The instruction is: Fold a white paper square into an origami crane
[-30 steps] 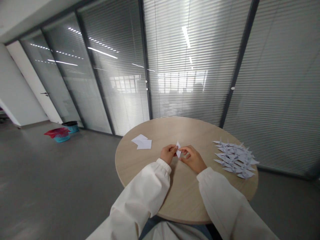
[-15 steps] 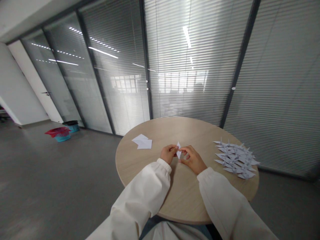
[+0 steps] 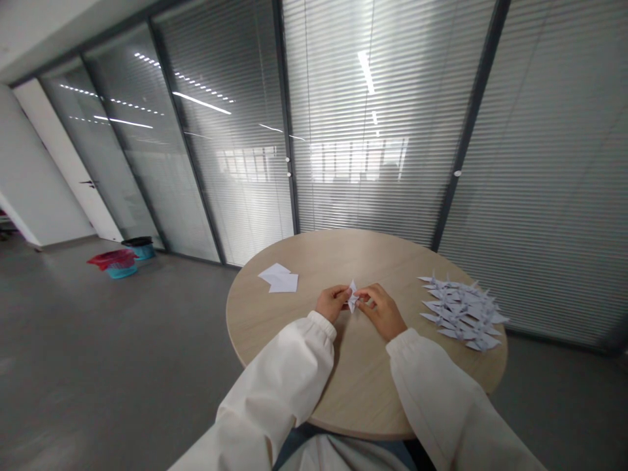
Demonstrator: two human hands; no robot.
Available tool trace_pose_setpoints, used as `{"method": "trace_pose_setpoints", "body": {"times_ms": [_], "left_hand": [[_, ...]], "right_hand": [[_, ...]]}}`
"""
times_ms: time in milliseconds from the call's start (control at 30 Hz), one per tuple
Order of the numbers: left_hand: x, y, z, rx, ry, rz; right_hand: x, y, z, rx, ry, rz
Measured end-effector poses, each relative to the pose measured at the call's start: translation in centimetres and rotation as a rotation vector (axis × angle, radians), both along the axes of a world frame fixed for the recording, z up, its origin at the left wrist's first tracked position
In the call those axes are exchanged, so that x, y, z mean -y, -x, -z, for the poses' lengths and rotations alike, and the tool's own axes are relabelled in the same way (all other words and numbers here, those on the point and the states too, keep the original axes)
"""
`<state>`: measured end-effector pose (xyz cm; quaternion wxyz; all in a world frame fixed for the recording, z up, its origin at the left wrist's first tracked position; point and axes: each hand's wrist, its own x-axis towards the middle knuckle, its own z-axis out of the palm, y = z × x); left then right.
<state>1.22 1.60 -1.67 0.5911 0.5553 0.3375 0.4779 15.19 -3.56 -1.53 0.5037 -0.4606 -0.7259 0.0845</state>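
A small folded white paper [image 3: 352,298] is held up over the middle of the round table, its points facing up and down. My left hand [image 3: 332,302] pinches its left side between thumb and fingers. From the right, my right hand [image 3: 381,310] closes thumb and fingertips on the paper's other edge. The fingertips hide part of the folds. At the right of the table lies a dense pile of folded white paper cranes [image 3: 464,311]. Flat white paper sheets [image 3: 283,281] overlap at the table's left.
The round wooden table [image 3: 363,252] stands against a glass partition with blinds [image 3: 373,196]. On the floor at left are a blue bin with a red liner [image 3: 120,265] and another with a black liner [image 3: 141,248].
My right hand's thumb and fingers have come together on the right edge of the paper. The paper has turned slightly and shows more of its folds. My left hand keeps its pinch.
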Motion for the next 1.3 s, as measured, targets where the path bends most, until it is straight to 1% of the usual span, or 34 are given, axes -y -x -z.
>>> {"method": "trace_pose_setpoints", "body": {"times_ms": [100,200,300,433,567,733,933,1033,1200,1300], "left_hand": [[0.2,-0.1,0.0,-0.024,0.011,0.048],[0.4,-0.2,-0.1,-0.044,0.01,0.051],[0.8,-0.3,-0.5,-0.023,0.028,0.061],[1.2,-0.4,-1.0,-0.006,0.04,0.125],[1.1,-0.5,-0.8,-0.006,0.03,0.162],[0.8,-0.4,-0.5,-0.041,-0.014,0.121],[1.0,-0.2,-0.8,-0.063,-0.06,0.1],[1.0,-0.1,-0.8,-0.058,-0.058,0.059],[0.7,0.0,-0.8,-0.032,-0.029,-0.052],[0.5,0.0,-0.6,-0.012,-0.018,-0.065]], "right_hand": [[-0.2,-0.2,0.1,-0.016,-0.013,0.037],[-0.5,-0.4,0.3,-0.031,-0.027,0.053],[-0.7,-0.5,0.4,-0.045,-0.033,0.052],[-0.7,-0.5,0.4,-0.059,-0.026,0.064],[-0.7,-0.5,0.4,-0.064,-0.021,0.081],[-0.5,-0.4,0.2,-0.087,0.006,0.097],[-0.5,-0.2,0.2,-0.162,0.076,0.099],[-0.4,-0.2,0.2,-0.133,0.115,0.06],[-0.5,-0.3,0.4,-0.14,0.152,0.037],[-0.6,-0.4,0.4,-0.152,0.174,0.004]]}}
